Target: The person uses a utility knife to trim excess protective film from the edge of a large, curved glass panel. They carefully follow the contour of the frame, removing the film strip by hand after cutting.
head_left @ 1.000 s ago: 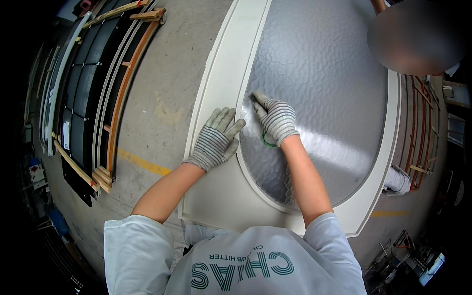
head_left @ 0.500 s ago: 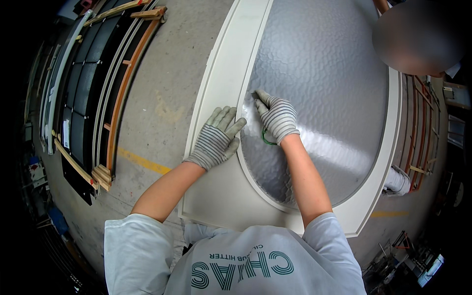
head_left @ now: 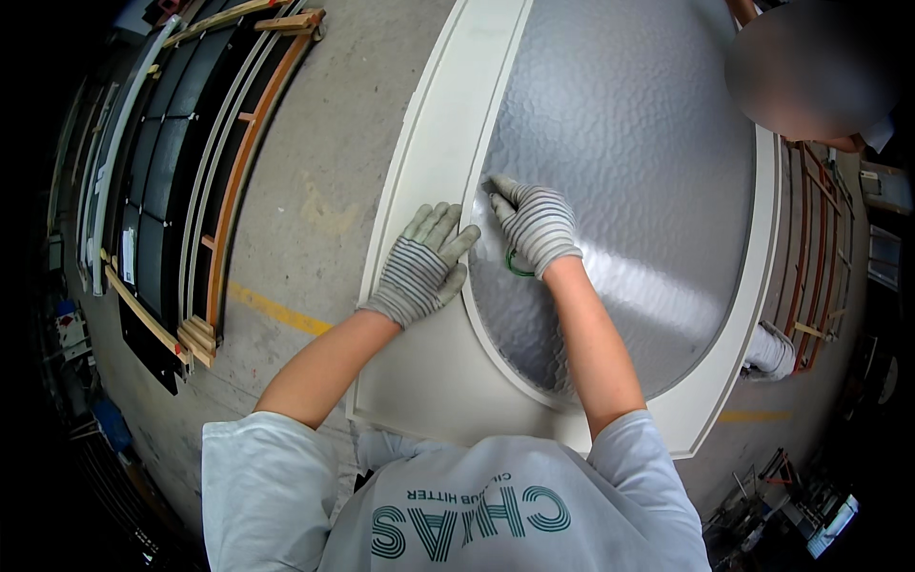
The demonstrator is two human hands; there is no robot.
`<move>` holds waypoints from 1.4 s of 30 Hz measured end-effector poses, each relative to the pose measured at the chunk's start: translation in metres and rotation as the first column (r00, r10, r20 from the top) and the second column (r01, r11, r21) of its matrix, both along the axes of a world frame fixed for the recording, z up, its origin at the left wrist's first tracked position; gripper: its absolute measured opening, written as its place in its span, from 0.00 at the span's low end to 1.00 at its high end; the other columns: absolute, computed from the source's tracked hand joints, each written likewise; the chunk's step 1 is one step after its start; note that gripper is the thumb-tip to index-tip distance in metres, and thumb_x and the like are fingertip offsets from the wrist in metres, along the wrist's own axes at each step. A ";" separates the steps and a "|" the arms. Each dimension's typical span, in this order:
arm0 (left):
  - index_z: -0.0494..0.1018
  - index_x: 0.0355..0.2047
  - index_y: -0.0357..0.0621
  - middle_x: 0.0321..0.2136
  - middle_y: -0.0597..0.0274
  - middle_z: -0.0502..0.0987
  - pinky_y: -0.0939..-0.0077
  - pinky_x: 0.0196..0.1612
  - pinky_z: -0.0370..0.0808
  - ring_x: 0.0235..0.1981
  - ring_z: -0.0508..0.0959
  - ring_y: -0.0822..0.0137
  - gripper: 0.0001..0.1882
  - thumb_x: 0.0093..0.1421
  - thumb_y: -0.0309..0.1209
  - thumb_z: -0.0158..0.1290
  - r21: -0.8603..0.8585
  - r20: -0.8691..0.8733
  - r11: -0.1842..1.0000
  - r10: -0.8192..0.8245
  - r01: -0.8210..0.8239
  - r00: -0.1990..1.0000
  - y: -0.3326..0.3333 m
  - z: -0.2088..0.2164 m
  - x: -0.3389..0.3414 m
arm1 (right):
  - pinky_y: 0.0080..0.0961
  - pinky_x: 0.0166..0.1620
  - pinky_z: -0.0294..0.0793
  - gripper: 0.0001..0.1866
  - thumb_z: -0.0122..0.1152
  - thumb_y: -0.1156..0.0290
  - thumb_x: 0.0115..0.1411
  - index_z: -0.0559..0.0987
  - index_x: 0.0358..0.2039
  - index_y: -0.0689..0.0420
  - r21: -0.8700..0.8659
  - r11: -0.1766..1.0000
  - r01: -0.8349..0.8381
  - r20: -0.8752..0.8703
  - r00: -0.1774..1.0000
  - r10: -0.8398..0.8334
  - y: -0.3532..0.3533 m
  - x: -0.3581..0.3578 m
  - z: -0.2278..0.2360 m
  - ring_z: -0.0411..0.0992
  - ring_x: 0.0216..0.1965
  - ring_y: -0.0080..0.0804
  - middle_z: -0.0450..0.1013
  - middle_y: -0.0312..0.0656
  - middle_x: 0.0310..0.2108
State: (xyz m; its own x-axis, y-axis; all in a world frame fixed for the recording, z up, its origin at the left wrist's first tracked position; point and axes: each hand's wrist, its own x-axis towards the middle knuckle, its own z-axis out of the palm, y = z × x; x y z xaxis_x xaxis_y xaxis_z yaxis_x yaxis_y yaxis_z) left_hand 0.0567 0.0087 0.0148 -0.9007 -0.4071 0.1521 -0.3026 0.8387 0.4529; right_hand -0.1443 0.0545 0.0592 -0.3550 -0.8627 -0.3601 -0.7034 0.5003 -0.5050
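A white door panel [head_left: 434, 381] with a large oval pane of textured glass [head_left: 620, 172] lies flat before me. My left hand [head_left: 422, 267], in a grey striped glove, rests flat with fingers spread on the white frame just beside the glass edge. My right hand [head_left: 532, 224], gloved the same way, sits on the glass with fingertips pinched at the inner rim of the frame. A thin green loop [head_left: 515, 264] shows under its palm; what it belongs to is hidden.
Another person [head_left: 810, 67] stands at the far right side of the panel. Dark glazed frames and wooden slats [head_left: 181, 191] lie on the concrete floor to my left. More wooden frames [head_left: 820, 267] lie to the right. A yellow floor line [head_left: 276, 310] runs under the panel.
My right hand has crept slightly along the rim of the glass, away from me. The left hand has stayed flat on the frame.
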 end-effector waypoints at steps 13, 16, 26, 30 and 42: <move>0.73 0.53 0.42 0.53 0.33 0.71 0.52 0.69 0.53 0.61 0.65 0.40 0.28 0.50 0.36 0.53 0.024 0.118 0.999 -0.038 0.035 0.992 -0.002 0.004 0.001 | 0.34 0.35 0.74 0.19 0.55 0.63 0.61 0.76 0.54 0.42 -0.236 0.967 -0.093 -0.143 0.988 0.060 0.045 0.008 -0.038 0.75 0.29 0.41 0.76 0.42 0.29; 0.73 0.53 0.43 0.53 0.34 0.71 0.52 0.69 0.53 0.61 0.65 0.40 0.28 0.50 0.38 0.53 0.030 0.099 0.999 -0.040 0.037 0.994 -0.002 -0.001 0.002 | 0.40 0.32 0.74 0.16 0.54 0.63 0.60 0.77 0.50 0.43 -0.274 0.938 -0.214 -0.229 0.961 0.153 0.043 0.009 -0.029 0.75 0.30 0.42 0.75 0.41 0.30; 0.72 0.53 0.44 0.52 0.36 0.72 0.53 0.69 0.53 0.61 0.66 0.42 0.28 0.50 0.36 0.55 0.027 0.099 0.999 -0.031 0.029 0.995 -0.002 0.001 0.002 | 0.40 0.35 0.74 0.16 0.54 0.63 0.61 0.77 0.49 0.41 -0.237 0.963 -0.130 -0.134 0.986 0.100 0.047 0.014 -0.031 0.75 0.31 0.44 0.75 0.43 0.31; 0.72 0.53 0.44 0.52 0.36 0.72 0.53 0.69 0.53 0.61 0.66 0.42 0.28 0.50 0.36 0.54 0.022 0.079 0.999 -0.030 0.028 0.996 -0.001 0.000 0.002 | 0.40 0.36 0.74 0.16 0.54 0.64 0.60 0.78 0.49 0.43 -0.219 0.971 -0.095 -0.118 0.990 0.070 0.047 0.015 -0.024 0.75 0.32 0.45 0.76 0.43 0.31; 0.72 0.54 0.44 0.54 0.35 0.71 0.55 0.69 0.52 0.62 0.65 0.43 0.28 0.52 0.37 0.54 0.027 0.113 0.999 -0.025 0.023 0.993 -0.001 -0.001 0.003 | 0.38 0.41 0.75 0.16 0.54 0.64 0.59 0.80 0.48 0.44 -0.138 0.990 -0.017 0.044 0.999 0.023 0.036 0.007 -0.018 0.76 0.38 0.45 0.78 0.43 0.38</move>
State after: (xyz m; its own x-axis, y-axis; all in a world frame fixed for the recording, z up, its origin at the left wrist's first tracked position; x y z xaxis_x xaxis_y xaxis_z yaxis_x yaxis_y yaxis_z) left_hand 0.0595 0.0074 0.0141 -0.9210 -0.3876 0.0384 -0.3331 0.8350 0.4380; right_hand -0.1375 0.0905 0.0414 -0.3233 -0.9118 -0.2532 -0.6870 0.4102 -0.5999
